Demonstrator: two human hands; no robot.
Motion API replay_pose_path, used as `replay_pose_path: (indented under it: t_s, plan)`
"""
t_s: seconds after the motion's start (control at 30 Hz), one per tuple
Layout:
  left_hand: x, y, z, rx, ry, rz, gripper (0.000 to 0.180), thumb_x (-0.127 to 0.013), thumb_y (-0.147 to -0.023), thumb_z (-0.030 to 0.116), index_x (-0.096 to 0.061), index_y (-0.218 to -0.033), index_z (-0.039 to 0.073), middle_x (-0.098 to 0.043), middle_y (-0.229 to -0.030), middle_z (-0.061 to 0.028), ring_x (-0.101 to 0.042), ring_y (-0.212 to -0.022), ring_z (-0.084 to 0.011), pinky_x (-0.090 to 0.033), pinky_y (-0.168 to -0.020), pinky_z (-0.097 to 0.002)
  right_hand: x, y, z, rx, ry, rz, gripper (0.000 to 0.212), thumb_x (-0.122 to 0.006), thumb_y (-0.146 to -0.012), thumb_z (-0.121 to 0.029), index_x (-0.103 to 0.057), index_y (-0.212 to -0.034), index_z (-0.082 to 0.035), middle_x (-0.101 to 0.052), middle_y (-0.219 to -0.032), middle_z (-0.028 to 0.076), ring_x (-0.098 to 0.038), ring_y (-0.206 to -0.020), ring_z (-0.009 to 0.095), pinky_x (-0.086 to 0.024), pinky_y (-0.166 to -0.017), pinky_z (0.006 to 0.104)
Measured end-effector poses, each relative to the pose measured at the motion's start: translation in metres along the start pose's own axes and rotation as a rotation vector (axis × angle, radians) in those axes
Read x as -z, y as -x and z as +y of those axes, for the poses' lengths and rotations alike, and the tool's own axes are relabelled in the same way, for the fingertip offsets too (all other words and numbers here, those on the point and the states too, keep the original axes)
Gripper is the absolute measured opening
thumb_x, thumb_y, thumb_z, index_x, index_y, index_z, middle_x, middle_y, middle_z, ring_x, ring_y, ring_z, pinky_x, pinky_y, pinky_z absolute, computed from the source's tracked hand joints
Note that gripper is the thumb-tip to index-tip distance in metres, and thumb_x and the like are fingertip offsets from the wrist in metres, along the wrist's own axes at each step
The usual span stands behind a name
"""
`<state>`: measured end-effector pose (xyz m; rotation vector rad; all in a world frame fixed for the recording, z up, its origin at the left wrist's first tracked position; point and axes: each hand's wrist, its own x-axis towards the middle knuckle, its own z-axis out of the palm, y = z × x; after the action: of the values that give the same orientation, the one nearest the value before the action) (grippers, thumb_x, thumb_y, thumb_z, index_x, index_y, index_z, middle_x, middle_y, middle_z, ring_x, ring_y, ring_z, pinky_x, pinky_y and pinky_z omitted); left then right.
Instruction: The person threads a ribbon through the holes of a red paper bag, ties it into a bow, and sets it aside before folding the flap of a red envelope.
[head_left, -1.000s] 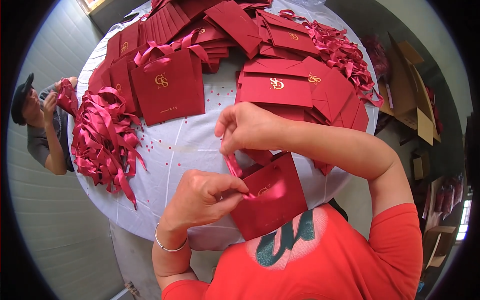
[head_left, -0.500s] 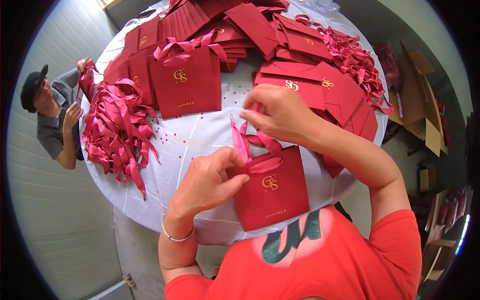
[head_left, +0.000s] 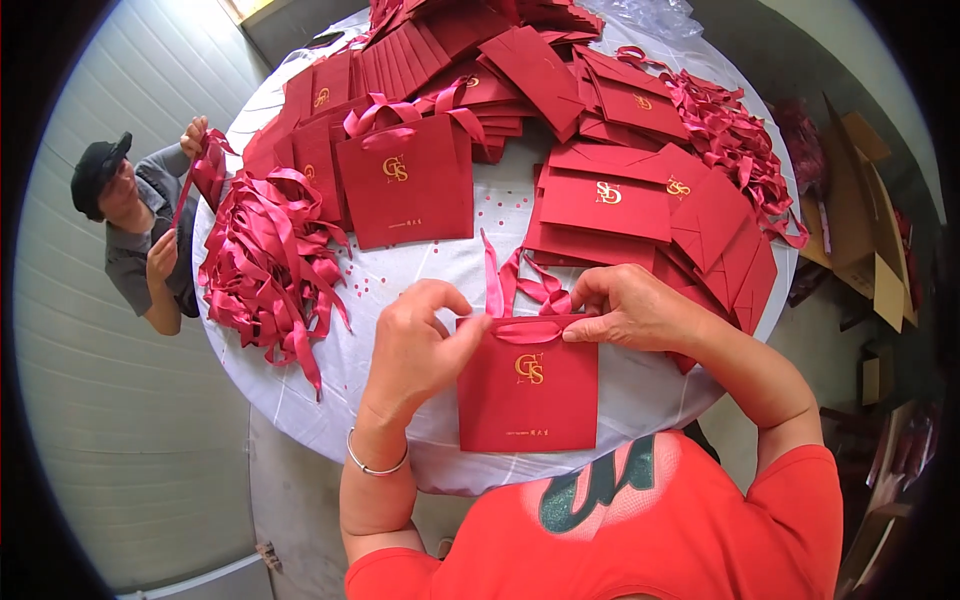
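A red paper gift bag with gold print lies in front of me near the table's front edge. A pink-red ribbon is threaded across its top, and loose ribbon ends stand up behind it. My left hand, with a bangle at its wrist, has thumb and curled fingers closed at the bag's upper left corner. At the upper right edge, my right hand pinches the bag between thumb and fingers. Some fingertips are hidden behind the bag.
Ribbons heap up on the left and right. A ribboned bag stands beyond, among flat red bag stacks. A co-worker holds ribbon at left. Small red dots lie on the white tablecloth. Cardboard boxes stand at right.
My right hand has come down from the raised ribbon to the bag's upper right edge. The bag has turned straighter, and its ribbon ends now stand loose.
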<state>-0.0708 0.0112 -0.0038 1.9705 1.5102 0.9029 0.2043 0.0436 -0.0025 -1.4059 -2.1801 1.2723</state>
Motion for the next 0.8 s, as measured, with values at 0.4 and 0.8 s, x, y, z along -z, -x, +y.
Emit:
replay_pose_path:
  t_s: [0.4,0.8]
  plan:
    - [0.008,-0.007,-0.009,0.428,0.763,-0.448,0.026,-0.071,-0.096,0.022,-0.075,-0.103,-0.003,-0.073,-0.091,-0.002,-0.065,-0.084,-0.007,-0.052,-0.076,-0.0245,-0.012,-0.003,0.018,0.194,-0.394,0.038,0.03,-0.089,-0.079,-0.016,-0.069,-0.096,0.0,-0.064,-0.083,0.0,-0.056,-0.073,0.004,-0.047,-0.064,0.0223]
    - [-0.011,-0.007,-0.013,0.401,1.012,-0.162,0.018,-0.07,-0.095,0.012,-0.073,-0.108,0.0,-0.074,-0.108,-0.013,-0.071,-0.092,-0.0162,-0.057,-0.081,-0.0283,-0.021,0.003,0.003,0.045,-0.636,-0.142,0.036,-0.078,-0.091,-0.02,-0.068,-0.121,-0.001,-0.069,-0.09,0.003,-0.055,-0.081,0.006,-0.05,-0.073,0.0266]
